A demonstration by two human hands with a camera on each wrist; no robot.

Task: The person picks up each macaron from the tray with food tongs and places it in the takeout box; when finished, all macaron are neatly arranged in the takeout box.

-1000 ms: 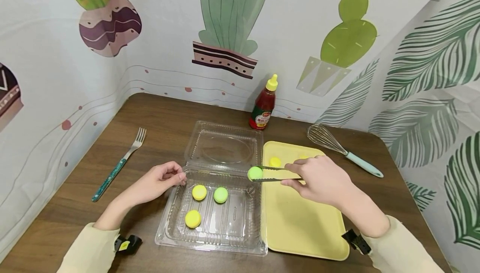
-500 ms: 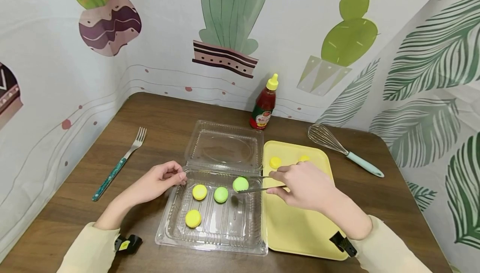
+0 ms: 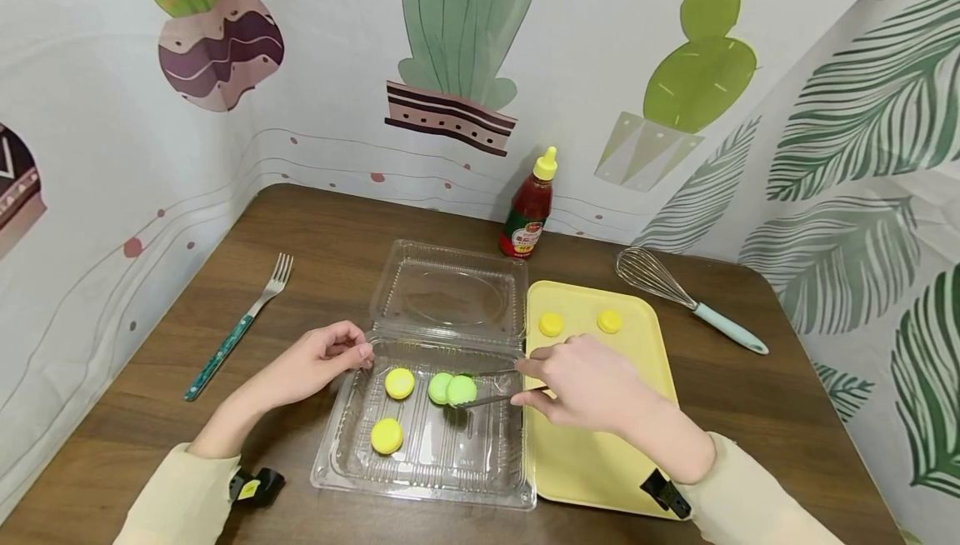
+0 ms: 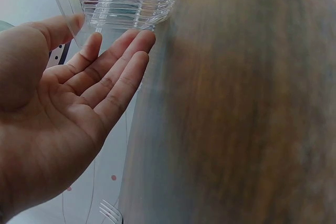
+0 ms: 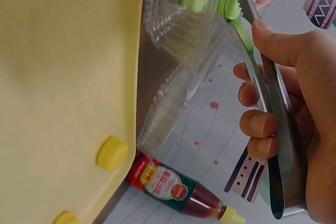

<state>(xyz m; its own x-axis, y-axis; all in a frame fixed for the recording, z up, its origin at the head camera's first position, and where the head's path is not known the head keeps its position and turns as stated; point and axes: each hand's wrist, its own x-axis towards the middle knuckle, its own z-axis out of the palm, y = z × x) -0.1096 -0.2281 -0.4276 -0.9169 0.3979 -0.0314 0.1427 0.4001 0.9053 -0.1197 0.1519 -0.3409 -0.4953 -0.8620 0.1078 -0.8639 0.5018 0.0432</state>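
Tongs (image 3: pixel 491 400) shifted left; crossing container edge (image 3: pixel 528 453)

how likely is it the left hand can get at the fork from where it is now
Likely yes: the left hand is at the clear container's rim, and only bare table shows between it and the fork.

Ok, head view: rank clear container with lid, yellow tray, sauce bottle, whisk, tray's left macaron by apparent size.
1. Clear container with lid
2. Yellow tray, partly hidden
3. Whisk and sauce bottle: too alike to rank
4. Tray's left macaron
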